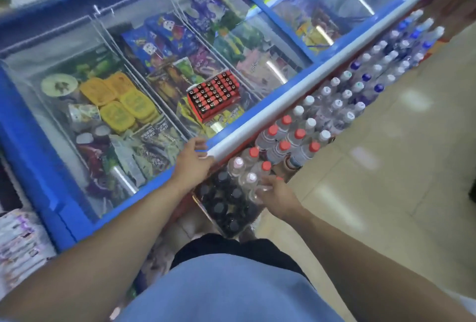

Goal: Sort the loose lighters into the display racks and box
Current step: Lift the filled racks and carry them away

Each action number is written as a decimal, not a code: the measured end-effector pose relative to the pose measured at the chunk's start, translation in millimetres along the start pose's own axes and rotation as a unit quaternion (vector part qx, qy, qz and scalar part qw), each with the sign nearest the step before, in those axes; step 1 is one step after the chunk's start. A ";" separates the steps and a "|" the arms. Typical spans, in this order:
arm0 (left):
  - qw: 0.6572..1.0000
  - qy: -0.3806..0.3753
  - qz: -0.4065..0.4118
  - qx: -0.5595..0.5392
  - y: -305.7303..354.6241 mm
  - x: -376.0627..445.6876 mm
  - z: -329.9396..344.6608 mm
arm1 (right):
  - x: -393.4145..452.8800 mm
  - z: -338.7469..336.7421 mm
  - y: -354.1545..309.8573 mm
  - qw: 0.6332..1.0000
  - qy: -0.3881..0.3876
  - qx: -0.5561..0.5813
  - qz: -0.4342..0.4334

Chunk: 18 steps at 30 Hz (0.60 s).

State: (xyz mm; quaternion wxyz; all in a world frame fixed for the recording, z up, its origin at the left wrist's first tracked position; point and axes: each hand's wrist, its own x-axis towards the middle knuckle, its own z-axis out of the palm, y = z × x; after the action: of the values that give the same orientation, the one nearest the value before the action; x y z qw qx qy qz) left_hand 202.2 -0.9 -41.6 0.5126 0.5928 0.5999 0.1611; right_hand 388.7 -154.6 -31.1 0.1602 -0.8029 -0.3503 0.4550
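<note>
A red box (215, 95) packed with several rows of black-topped lighters stands on the glass lid of a blue chest freezer (38, 156). My left hand (193, 160) rests on the freezer's front rim, fingers loosely bent over the white edge rail, below and left of the box. My right hand (277, 191) reaches down among the bottles in front of the freezer. Its fingers curl by a clear bottle (251, 182), and something small and red shows at the fingertips. What it holds is blurred.
Packs of water bottles (342, 105) with red, white and blue caps line the freezer's front. Dark-capped bottles (226, 205) sit nearer me. Frozen goods fill the freezer under the glass. Tiled floor (399, 167) lies to the right.
</note>
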 end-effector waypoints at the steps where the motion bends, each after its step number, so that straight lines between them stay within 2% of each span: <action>1: 0.999 0.045 -0.010 -0.020 7.1 6.9 1.5 | 19.3 -9.9 -10.6 1.000 -0.006 0.007 -0.013; 3: 0.991 0.126 -0.020 -0.038 18.9 24.7 3.1 | 59.4 -27.8 -36.8 0.998 -0.014 -0.007 -0.059; 5: 0.987 0.158 -0.017 -0.028 27.9 46.0 3.0 | 100.3 -46.6 -63.3 0.992 -0.010 0.044 -0.115; 7: 0.986 0.168 -0.003 -0.002 32.1 67.7 4.5 | 134.5 -64.2 -97.9 0.980 0.029 0.140 -0.135; 11: 0.983 0.183 0.021 -0.003 44.7 96.7 15.3 | 206.7 -76.0 -139.7 0.978 -0.060 0.054 -0.190; 13: 0.980 0.197 0.025 0.010 45.2 105.2 19.6 | 226.4 -73.9 -145.0 0.978 -0.071 -0.017 -0.197; 18: 0.975 0.211 0.031 0.060 39.7 111.5 21.4 | 250.4 -68.9 -145.1 0.961 -0.096 -0.040 -0.257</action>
State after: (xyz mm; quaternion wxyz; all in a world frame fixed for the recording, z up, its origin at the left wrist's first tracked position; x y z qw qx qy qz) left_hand 266.6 97.7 -66.1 0.3327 0.5934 0.6844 0.2621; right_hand 471.6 129.0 -65.6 0.2045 -0.6442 -0.5764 0.4593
